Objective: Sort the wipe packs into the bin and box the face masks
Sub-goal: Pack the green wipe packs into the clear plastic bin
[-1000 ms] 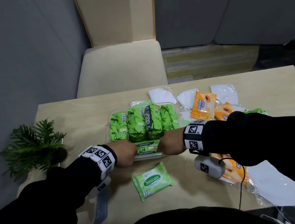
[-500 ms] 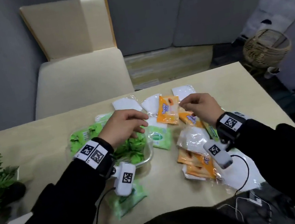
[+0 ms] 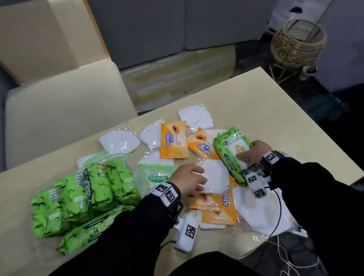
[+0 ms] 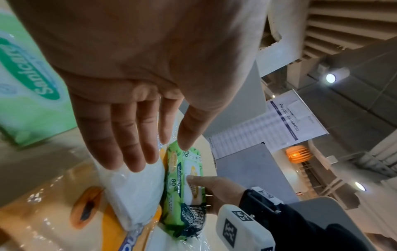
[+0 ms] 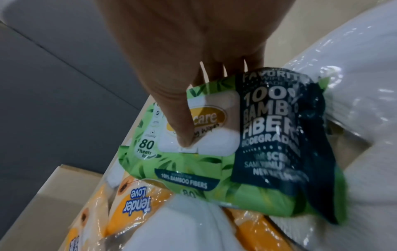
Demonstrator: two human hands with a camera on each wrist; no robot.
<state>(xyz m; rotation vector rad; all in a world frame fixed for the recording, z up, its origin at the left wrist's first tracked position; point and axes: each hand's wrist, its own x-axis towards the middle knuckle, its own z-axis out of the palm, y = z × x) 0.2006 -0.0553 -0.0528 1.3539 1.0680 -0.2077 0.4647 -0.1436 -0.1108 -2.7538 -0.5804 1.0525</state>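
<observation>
Half a second earlier the right hand (image 3: 254, 153) was only reaching over the orange packs; now it grasped a green 80-sheet bamboo wipe pack (image 3: 234, 153) at the right centre of the head view, thumb pressed on its white rectangular lid and fingers curled under it. That soft, glossy pack was held tilted above the heap of orange Tender Love packs (image 3: 173, 143) and white face masks (image 3: 120, 141) sealed in crinkled clear film. The left hand (image 3: 189, 180) had left the bin and lay released, fingers straight, on a bagged mask (image 4: 133, 191) in the middle of the frame. At the left, a clear plastic bin (image 3: 40, 190) held a row of puffy green wipe packs (image 3: 96, 190) standing on edge. A flat pale green Sanicare pack (image 3: 156, 178) lay just right of the bin on the smooth beige table (image 3: 293, 119).
</observation>
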